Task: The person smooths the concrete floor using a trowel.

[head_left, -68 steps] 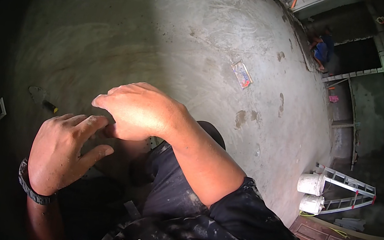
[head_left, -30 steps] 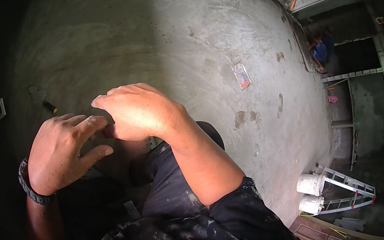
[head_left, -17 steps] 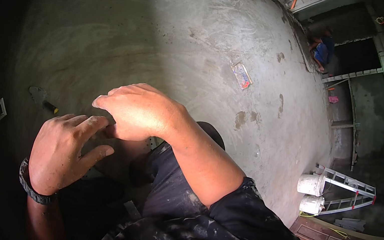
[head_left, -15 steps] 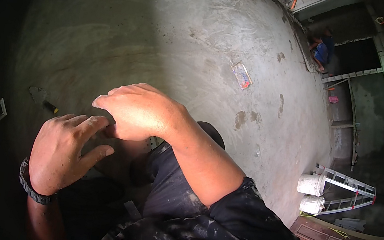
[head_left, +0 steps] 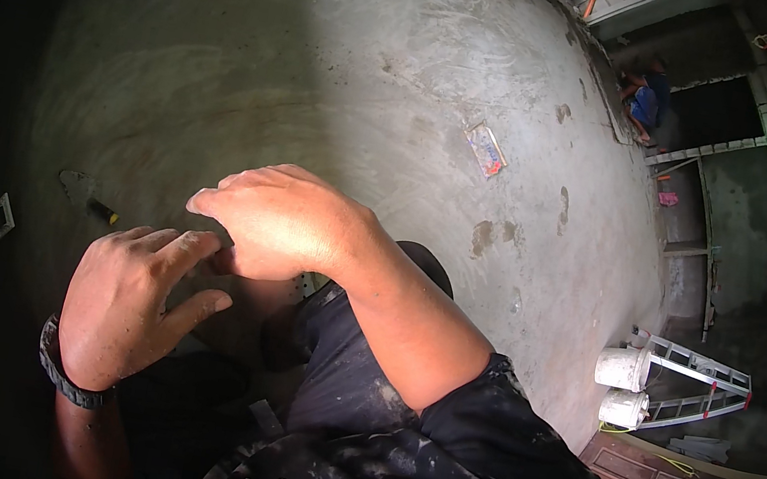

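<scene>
1. Head view, the hands: the right hand (head_left: 280, 222) is held palm down above the person's lap, its fingers (head_left: 218, 197) curled and pressed together, pointing left. What sits under them is hidden by the hand itself, so I cannot tell whether they pinch anything.
2. The left hand (head_left: 124, 303) lies just below and to the left of the right one, its fingers (head_left: 184, 247) spread apart and bent, with the thumb out to the right. The fingertips come close under the right hand's curled fingers; whether they touch is not clear. A dark wristband (head_left: 58, 368) circles the left wrist.
3. Nearest thing: a small pale object (head_left: 307, 282) peeks out just under the right wrist, too hidden to identify.
4. Surroundings: a trowel (head_left: 87, 195) with a yellow-banded handle lies on the concrete floor (head_left: 352, 62) to the left of the hands, apart from them. A small flat packet (head_left: 486, 149) lies farther off on the floor. At the right stand two white buckets (head_left: 620, 386) beside a folded ladder (head_left: 699, 384).
5. Against the earlier frames: both hands keep the same pose and place; only a very slight shift of the whole view shows.
</scene>
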